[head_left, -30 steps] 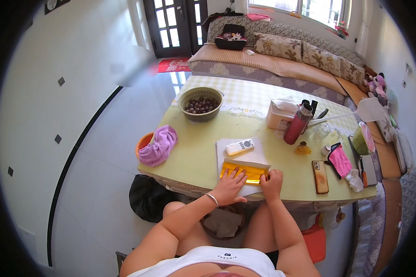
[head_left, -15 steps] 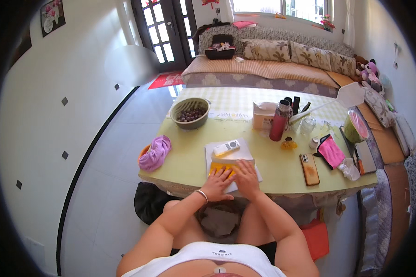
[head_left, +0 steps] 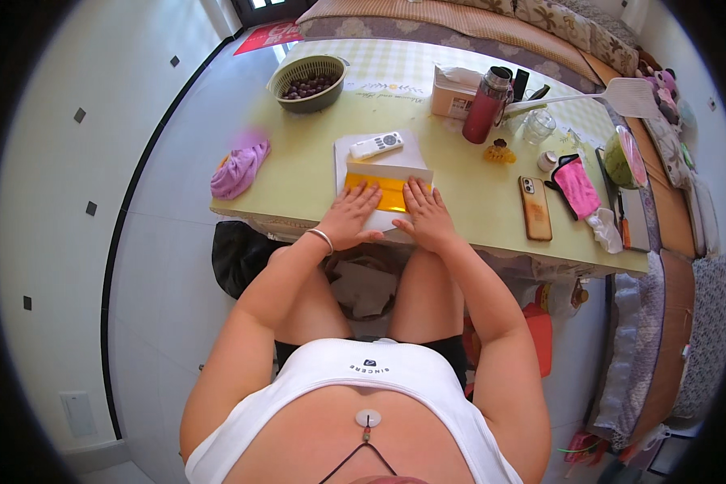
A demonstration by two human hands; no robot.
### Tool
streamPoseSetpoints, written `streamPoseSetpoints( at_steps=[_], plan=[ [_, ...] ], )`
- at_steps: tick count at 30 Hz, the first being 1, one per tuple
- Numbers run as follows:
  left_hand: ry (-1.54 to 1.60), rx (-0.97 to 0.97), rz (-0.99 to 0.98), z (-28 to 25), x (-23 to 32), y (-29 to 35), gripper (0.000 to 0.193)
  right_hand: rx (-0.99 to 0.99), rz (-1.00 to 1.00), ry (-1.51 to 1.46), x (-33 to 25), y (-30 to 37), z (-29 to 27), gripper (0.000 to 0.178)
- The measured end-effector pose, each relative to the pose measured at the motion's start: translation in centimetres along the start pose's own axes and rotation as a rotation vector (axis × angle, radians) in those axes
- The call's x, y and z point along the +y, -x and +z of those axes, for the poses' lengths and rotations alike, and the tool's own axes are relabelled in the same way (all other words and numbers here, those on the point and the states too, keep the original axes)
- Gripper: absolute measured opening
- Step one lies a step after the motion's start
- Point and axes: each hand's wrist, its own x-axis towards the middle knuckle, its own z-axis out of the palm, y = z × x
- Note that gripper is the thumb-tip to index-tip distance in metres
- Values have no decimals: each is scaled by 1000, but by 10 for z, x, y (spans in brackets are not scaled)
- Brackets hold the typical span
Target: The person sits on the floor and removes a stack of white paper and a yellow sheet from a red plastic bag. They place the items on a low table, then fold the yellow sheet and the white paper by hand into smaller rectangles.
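A shiny yellow-gold sheet (head_left: 391, 198) with a pale strip along its far edge lies on a stack of white paper (head_left: 410, 150) at the table's near side. My left hand (head_left: 351, 216) rests flat on the sheet's left part, fingers outstretched. On its right part lies my right hand (head_left: 427, 214), fingers also stretched out and slightly apart. Both thumbs point inward near the paper's front edge. Neither hand grips anything. Just beyond the sheet, a white remote control (head_left: 377, 145) lies on the paper.
To the right are a phone (head_left: 534, 208), a yellow hair claw (head_left: 499, 152), a pink cloth (head_left: 577, 185) and a cut watermelon (head_left: 625, 159). Farther back stand a red thermos (head_left: 486, 109) and a tissue box (head_left: 453, 93). A basket of grapes (head_left: 311, 84) and a purple cloth (head_left: 242, 168) sit left.
My hands have spread apart, baring the sheet's yellow middle between them. The view has tilted downward, so the table appears higher.
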Motion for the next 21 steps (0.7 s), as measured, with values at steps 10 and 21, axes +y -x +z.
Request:
streamPoseSetpoints(
  at_steps=[10,21],
  plan=[
    [-165,-113,-165,-29,-32,2,69,-36,116,-52,-23,-2,-1,76],
    [32,205,52,-25,9,-23,13,146,5,-180,-17,11,-10,50]
  ],
)
